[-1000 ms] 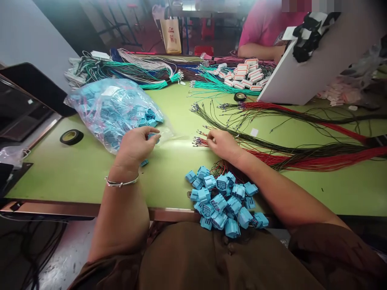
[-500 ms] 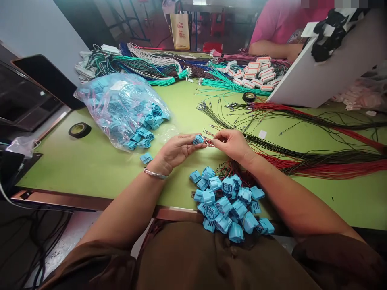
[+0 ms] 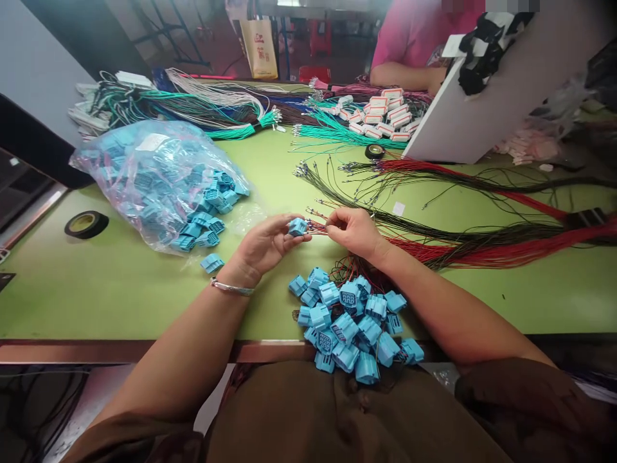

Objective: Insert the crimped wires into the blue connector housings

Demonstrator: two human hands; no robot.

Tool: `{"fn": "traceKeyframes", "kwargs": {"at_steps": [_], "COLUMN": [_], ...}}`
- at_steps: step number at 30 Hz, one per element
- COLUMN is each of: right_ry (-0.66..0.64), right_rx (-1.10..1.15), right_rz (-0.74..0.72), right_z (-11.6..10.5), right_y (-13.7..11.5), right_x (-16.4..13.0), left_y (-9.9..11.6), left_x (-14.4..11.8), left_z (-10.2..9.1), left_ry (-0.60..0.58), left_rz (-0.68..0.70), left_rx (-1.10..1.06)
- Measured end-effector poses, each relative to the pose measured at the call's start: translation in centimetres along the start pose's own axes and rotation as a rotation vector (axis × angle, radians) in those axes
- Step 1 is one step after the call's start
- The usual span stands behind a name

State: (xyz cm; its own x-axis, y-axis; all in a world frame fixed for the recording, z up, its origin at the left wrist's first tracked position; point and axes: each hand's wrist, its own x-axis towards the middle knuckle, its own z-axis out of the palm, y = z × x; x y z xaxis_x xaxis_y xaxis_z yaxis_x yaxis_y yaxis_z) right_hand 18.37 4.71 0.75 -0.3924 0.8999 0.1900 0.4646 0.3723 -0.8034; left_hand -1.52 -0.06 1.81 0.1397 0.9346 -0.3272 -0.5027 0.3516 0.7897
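My left hand (image 3: 263, 245) pinches a small blue plastic connector (image 3: 297, 226) above the green table (image 3: 120, 283). My right hand (image 3: 354, 231) holds the metal-tipped end of a red wire (image 3: 319, 227) right at the connector's face. Below both hands lies a pile of blue connectors (image 3: 351, 321) with short red wires, at the table's near edge. A clear plastic bag of blue connectors (image 3: 154, 183) lies to the left, with some spilling out at its mouth. One loose connector (image 3: 212, 262) sits beside my left wrist.
Bundles of red and dark wires (image 3: 482, 247) stretch right across the table. Green wires (image 3: 337, 135) and white connectors (image 3: 385, 116) lie at the back. Two tape rolls (image 3: 87, 224) (image 3: 375, 152), a white board (image 3: 482, 109), and a person in pink (image 3: 409, 45) are also there.
My left hand left the bag's mouth with a blue connector and came to the middle. My right hand lifted a red wire end to meet it.
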Motion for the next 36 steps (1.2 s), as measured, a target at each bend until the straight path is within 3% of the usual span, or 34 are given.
{"fn": "traceKeyframes", "kwargs": {"at_steps": [8, 12, 18, 29, 36], "right_ry": [0.037, 0.055, 0.149, 0.059, 0.054], "right_rx": [-0.009, -0.105, -0.35, -0.539, -0.686], "right_rz": [-0.036, -0.1, -0.263, -0.339, -0.347], "right_z": [-0.3, -0.2, -0.2, 0.2, -0.1], "right_y": [-0.4, -0.5, -1.1, -0.8, -1.4], "right_x": [-0.1, -0.5, -1.2, -1.5, -1.6], "left_y": [-0.3, 0.0, -0.8, -1.8, -1.6], "left_x": [-0.1, -0.1, 0.2, 0.4, 0.2], "left_z": [-0.5, -0.7, 0.0, 0.3, 0.4], "left_ry": [-0.078, -0.045, -0.03, -0.113, -0.078], "left_rz": [0.032, 0.097, 0.045, 0.061, 0.089], "left_rx": [0.061, 0.068, -0.009, -0.03, -0.002]}}
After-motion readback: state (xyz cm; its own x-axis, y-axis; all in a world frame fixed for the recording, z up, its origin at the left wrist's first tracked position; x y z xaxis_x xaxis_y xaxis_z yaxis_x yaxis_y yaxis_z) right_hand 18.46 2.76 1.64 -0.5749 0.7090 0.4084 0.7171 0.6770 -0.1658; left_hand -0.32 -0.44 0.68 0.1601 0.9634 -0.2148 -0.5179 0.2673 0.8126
